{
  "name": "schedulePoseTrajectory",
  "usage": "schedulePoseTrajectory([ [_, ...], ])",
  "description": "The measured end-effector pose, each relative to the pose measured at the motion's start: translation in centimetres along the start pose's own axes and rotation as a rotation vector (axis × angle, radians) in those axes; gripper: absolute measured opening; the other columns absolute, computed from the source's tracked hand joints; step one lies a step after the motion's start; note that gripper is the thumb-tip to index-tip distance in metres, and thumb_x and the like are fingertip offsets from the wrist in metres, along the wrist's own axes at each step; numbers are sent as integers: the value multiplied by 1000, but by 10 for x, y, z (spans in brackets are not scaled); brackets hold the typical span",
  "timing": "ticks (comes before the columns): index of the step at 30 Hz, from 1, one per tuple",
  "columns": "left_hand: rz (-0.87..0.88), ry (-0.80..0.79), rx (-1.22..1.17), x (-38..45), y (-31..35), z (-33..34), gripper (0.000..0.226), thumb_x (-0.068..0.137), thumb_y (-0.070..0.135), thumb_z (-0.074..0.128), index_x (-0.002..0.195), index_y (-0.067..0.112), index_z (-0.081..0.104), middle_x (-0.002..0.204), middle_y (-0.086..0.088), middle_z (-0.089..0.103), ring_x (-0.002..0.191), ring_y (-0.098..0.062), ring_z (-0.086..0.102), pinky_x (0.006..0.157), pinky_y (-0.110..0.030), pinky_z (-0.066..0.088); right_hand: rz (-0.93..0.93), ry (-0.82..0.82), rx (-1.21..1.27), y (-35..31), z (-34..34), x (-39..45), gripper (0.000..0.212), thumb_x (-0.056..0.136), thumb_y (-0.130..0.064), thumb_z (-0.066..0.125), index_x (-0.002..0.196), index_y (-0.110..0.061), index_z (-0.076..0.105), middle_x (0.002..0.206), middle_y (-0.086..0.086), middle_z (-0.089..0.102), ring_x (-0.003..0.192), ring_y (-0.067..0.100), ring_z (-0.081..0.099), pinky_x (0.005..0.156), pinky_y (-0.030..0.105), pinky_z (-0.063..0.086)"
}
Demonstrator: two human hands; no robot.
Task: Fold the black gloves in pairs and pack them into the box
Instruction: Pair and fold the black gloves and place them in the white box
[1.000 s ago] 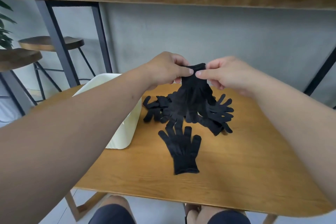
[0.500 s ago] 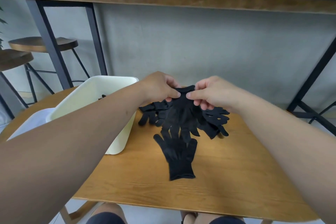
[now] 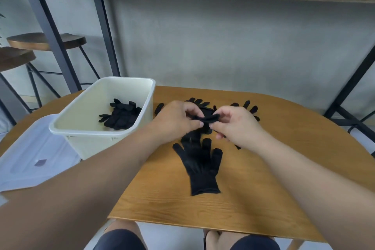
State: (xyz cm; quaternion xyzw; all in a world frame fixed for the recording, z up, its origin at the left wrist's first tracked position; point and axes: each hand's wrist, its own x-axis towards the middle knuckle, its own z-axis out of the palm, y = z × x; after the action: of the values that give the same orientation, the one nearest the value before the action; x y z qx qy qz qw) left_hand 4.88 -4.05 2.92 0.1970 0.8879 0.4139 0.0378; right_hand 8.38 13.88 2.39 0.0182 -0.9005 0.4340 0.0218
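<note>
My left hand (image 3: 176,119) and my right hand (image 3: 235,126) both pinch the cuff of one black glove (image 3: 207,118), holding it just above the table; its fingers hang down over the glove below. A second black glove (image 3: 199,166) lies flat on the wooden table (image 3: 274,189), fingers pointing away from me. A pile of loose black gloves (image 3: 246,105) sits behind my hands, mostly hidden. The cream box (image 3: 85,130) stands at the left with several black gloves (image 3: 121,115) inside.
A translucent white lid (image 3: 30,158) lies left of the box, near the table edge. Two round stools (image 3: 46,40) and black metal frame legs (image 3: 54,40) stand behind. A grey wall is close behind the table. My knees show under the near edge.
My hands have lowered the held glove towards the table, over the flat glove. The view has tipped down, so the inside of the box and the lid now show.
</note>
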Motion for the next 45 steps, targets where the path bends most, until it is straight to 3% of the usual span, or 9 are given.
schedulePoseTrajectory([
  [5,-54,-136,-340,4,8,0,20,95,19,61,114,15,65,82,-2,72,78,-17,73,75,-28,58,37,-13,188,-8,-6,7,17,92,-10,59,100,-23,68,83,0,75,70,13,71,62,24,55],
  [11,-65,-78,-430,14,28,-11,45,91,9,65,132,13,47,77,-9,73,64,-14,69,64,-23,58,116,-95,463,-20,-24,15,24,96,-21,57,117,-12,63,86,5,73,76,19,65,66,30,50],
  [14,-85,-84,-342,20,41,-16,34,91,14,66,123,12,53,73,-5,71,56,-10,64,55,-21,55,78,-224,525,-22,-36,14,41,89,-40,59,113,-8,67,94,8,69,85,18,61,70,29,48],
  [18,-96,-33,-216,26,51,-26,23,89,27,69,105,11,63,58,3,61,44,-7,52,42,-18,41,51,-132,490,-28,-39,16,12,93,-12,61,99,-11,71,90,5,73,84,18,66,69,27,50],
  [22,-71,-37,-222,28,50,-36,22,86,33,72,92,13,66,53,7,50,41,-7,43,46,-22,35,69,-134,531,-32,-44,19,17,96,-8,55,94,-11,72,94,9,72,90,25,62,84,39,46],
  [29,-113,-116,-281,22,37,-42,32,86,39,70,95,8,69,58,8,46,53,-11,40,52,-21,34,92,-151,584,-39,-48,21,19,97,-9,51,98,-11,70,94,9,70,82,22,61,69,32,42],
  [32,-119,-125,-291,19,33,-43,17,87,31,70,84,15,66,50,11,49,53,-10,42,51,-20,36,118,-140,579,-38,-48,22,19,98,-8,50,101,-10,69,94,10,69,80,22,60,68,32,43],
  [38,-96,-38,-438,19,37,-42,36,87,40,69,107,10,64,100,-7,69,85,-14,69,74,-24,57,180,58,675,-49,-37,20,30,92,6,55,116,-11,52,91,12,62,66,19,64,49,22,52],
  [45,53,-58,93,10,44,-37,50,74,48,77,116,23,67,108,12,67,99,-5,61,86,-19,47,197,-29,767,-56,-29,20,22,93,4,52,110,8,65,110,21,70,91,24,73,72,27,60],
])
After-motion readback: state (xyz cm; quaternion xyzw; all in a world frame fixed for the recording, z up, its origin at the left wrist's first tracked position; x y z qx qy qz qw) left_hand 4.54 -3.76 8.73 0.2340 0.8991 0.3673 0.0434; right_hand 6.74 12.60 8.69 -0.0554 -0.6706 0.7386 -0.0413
